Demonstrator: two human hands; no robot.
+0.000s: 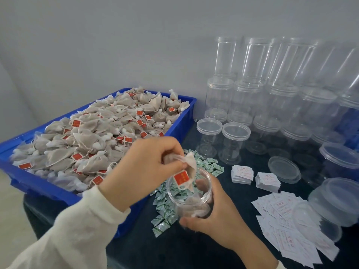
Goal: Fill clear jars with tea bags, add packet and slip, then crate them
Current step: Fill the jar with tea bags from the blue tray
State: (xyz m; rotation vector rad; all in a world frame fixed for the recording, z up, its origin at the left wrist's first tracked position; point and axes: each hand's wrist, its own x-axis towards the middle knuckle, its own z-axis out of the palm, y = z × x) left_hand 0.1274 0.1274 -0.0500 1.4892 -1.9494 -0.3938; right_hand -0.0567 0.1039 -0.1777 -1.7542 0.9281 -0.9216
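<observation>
Right now your left hand (143,167) pinches a tea bag (187,171) just above the mouth of the open jar (191,199), low centre of the frame, which your right hand (213,218) grips around its wall. Expect the bag to be light, soft and floppy; hold its gathered top, not the red tag (181,177). That thin clear jar probably flexes and slips, so grip it low. Green packets (165,208) lie beneath, the heaped blue crate (13,171) at left, paper slips (285,216) at right.

I see a dark table (223,249). Blue crate (186,121) w/ tea bags at 9 o'clock, green packets (165,208) mid, clear jars (252,117) at 1–2 o'clock, white slips (287,220) at 4, loose lid (284,168) at 3.
</observation>
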